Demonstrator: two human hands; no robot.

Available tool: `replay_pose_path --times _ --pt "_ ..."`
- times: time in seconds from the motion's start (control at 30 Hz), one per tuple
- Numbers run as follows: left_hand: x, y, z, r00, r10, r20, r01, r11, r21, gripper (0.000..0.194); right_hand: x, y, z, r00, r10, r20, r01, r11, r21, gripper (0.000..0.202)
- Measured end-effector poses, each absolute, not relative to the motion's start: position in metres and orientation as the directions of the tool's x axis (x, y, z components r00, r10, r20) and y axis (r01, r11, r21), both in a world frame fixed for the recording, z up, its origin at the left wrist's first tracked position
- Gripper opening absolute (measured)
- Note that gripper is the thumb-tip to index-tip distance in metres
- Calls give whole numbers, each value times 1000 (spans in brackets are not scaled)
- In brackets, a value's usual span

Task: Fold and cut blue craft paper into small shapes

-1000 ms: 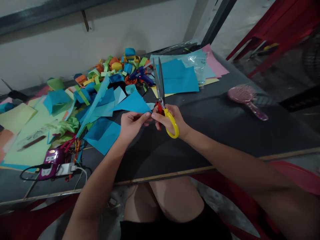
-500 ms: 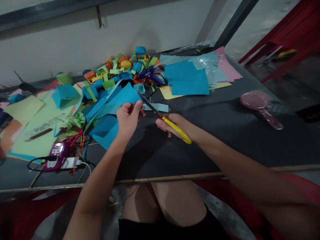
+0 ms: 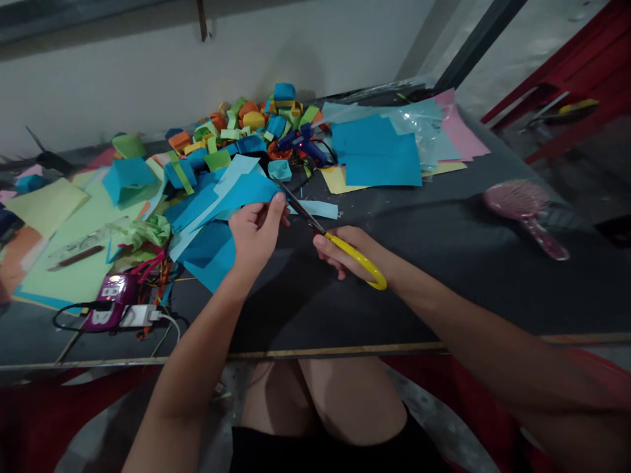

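Scissors [image 3: 329, 236] held by the right hand [image 3: 365, 244] have tilted left mid-frame, near enough to nick the left hand [image 3: 256, 238] pinching blue paper [image 3: 254, 192].

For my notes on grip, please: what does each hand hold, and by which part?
Left hand: bright blue paper sheet, pinched near its right end. Right hand: long metal scissors, by the yellow looped handle.

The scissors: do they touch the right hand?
Touching. The head view shows the right hand gripping the scissors at their yellow handle.
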State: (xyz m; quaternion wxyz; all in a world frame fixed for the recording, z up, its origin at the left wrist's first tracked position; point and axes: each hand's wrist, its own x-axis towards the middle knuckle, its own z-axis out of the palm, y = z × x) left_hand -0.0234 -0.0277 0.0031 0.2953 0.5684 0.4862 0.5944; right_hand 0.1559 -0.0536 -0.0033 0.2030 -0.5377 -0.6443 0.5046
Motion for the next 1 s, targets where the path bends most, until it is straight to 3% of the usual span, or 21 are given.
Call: replay_pose_path --times 0.43,1.0 --pt "-29 -21 -2 -111 916 385 135 -370 919 45 158 -53 1 -325 897 -300 538 -86 -839 66" --pt "-31 -21 -1 -156 911 382 223 -344 912 42 157 -55 3 -318 905 -284 583 -49 -811 62"
